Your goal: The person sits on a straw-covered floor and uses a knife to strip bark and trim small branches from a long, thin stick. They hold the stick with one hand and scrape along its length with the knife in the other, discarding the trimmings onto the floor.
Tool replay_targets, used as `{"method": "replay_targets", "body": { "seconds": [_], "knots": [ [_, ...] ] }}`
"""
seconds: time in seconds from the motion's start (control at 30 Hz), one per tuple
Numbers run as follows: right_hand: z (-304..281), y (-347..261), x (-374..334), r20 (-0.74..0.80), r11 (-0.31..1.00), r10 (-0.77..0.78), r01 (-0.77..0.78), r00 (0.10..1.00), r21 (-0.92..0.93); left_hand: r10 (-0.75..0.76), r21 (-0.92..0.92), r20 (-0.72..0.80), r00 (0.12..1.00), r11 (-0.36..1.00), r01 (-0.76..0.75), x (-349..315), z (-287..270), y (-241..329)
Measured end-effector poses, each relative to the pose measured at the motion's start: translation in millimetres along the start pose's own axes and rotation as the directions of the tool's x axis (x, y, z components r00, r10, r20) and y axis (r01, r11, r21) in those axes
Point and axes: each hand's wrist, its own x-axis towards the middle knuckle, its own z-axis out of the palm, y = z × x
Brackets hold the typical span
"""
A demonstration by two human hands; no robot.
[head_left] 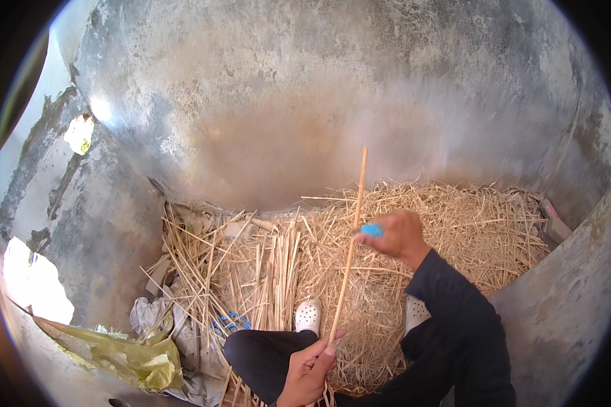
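A long, thin bamboo strip slants up and away from my lap toward the wall. My left hand is closed around its lower end, thumb laid along it. Farther up, my right hand grips what looks like a small knife with a blue handle. Its short dark end meets the strip or lies just beside it; blur hides the blade's shape. Pale shavings are heaped under and beyond my right arm. Several split bamboo strips lie side by side to the left of my left hand.
A stained concrete wall rises just beyond the shavings. At lower left lie a yellow-green plastic sheet, crumpled whitish sacking and blue cord. My white clogs rest among the shavings. A low slab borders the right side.
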Motion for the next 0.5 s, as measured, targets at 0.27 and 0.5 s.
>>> {"method": "replay_targets", "body": {
  "seconds": [0.27,0.5],
  "knots": [
    [14,-9,-8,0.019,1.000,-0.024,0.024,1.000,0.000,-0.009,-0.055,0.010,1.000,0.998,0.009,-1,-1,-2],
    [6,64,17,-0.068,0.978,0.151,-0.159,0.986,-0.134,-0.057,0.002,0.075,0.996,0.998,0.057,-1,0,-7]
  ]
}}
